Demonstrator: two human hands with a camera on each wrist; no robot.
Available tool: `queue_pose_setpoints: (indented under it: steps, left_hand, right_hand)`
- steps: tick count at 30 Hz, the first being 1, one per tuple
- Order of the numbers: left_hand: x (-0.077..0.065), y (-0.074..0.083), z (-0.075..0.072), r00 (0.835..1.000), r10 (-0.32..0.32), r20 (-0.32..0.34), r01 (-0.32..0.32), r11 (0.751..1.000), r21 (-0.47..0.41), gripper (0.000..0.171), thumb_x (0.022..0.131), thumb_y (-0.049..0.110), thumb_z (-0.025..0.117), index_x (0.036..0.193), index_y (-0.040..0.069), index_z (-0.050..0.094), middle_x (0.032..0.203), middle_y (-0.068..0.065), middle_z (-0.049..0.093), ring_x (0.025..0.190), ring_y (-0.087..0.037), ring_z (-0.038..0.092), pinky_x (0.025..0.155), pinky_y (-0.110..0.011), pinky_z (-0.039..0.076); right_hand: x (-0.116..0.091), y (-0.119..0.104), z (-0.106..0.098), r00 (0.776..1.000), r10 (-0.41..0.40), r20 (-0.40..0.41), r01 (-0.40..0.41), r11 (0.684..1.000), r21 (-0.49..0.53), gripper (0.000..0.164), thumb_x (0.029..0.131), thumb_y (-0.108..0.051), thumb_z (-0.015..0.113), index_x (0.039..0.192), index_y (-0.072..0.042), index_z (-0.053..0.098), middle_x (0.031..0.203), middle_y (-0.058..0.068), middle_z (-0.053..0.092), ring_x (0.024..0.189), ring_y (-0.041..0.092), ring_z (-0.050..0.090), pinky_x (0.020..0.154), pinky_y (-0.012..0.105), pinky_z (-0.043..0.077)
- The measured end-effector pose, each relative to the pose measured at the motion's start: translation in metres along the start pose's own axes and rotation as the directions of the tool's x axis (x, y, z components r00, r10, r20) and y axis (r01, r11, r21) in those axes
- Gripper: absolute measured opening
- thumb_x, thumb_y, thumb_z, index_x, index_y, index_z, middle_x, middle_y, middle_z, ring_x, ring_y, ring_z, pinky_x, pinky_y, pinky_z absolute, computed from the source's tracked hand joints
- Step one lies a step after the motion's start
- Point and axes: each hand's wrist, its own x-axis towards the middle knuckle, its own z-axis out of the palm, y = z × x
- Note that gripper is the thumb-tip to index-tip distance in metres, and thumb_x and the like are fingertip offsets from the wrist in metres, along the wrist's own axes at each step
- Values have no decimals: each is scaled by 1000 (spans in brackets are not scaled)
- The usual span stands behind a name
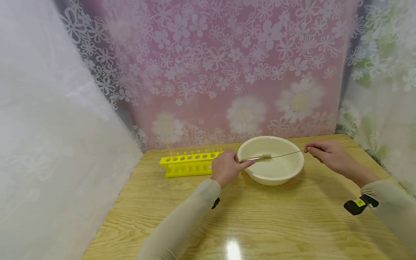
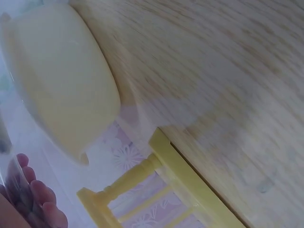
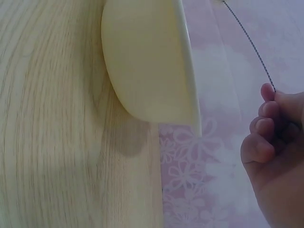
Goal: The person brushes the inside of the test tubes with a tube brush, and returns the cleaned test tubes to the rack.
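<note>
A clear test tube (image 1: 254,159) lies in the grip of my left hand (image 1: 225,168), its mouth pointing right above the cream basin (image 1: 273,180). Fingers of that hand (image 2: 43,202) curl round the glass in the left wrist view. My right hand (image 1: 329,159) pinches the end of the twisted wire handle of a test tube brush (image 1: 267,156). Pale bristles show at the tube's mouth; whether some sit inside the glass is hard to tell. In the right wrist view the wire (image 3: 254,46) runs up from the pinching thumb and forefinger.
Left of the basin stands a yellow test tube rack (image 1: 186,174), partly behind my left hand, with several clear tubes (image 1: 218,141) upright at its back. All this rests on a wood-grain table (image 1: 260,220). Flowered curtains (image 1: 227,72) hang behind and at the sides.
</note>
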Motion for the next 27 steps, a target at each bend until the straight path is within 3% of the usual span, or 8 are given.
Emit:
queue_pose_setpoints:
  steps: [9,16,22,27]
  left_hand:
    - [0,3,3,1000,5,5,-5,1000,-12,64,75,86,59,65,22,53,64,8,51,48,-9,48,42,-27,33]
    - [1,14,6,999,42,6,-42,999,-3,65,76,86,58,64,22,53,64,9,50,47,-9,46,42,-27,35]
    - [0,18,9,1000,0,17,0,999,33,64,75,86,59,66,23,54,68,9,50,49,-9,47,44,-27,37]
    - [-1,21,10,999,31,7,-31,999,44,65,76,86,57,68,22,54,70,8,50,49,-9,47,43,-27,37]
  right_hand:
    - [10,-15,19,999,-40,11,40,999,0,29,109,-16,46,116,2,67,84,12,61,65,13,47,55,29,41]
    - [22,-27,47,987,-130,98,127,991,42,23,107,-11,48,109,-1,68,77,7,57,61,15,48,54,29,42]
    - [28,-37,64,981,-144,130,137,989,55,20,107,-10,50,105,-2,68,72,4,56,59,15,50,55,28,44]
    - [27,-40,69,977,-147,154,134,987,93,22,107,-13,49,104,-1,67,71,5,56,58,17,51,57,29,47]
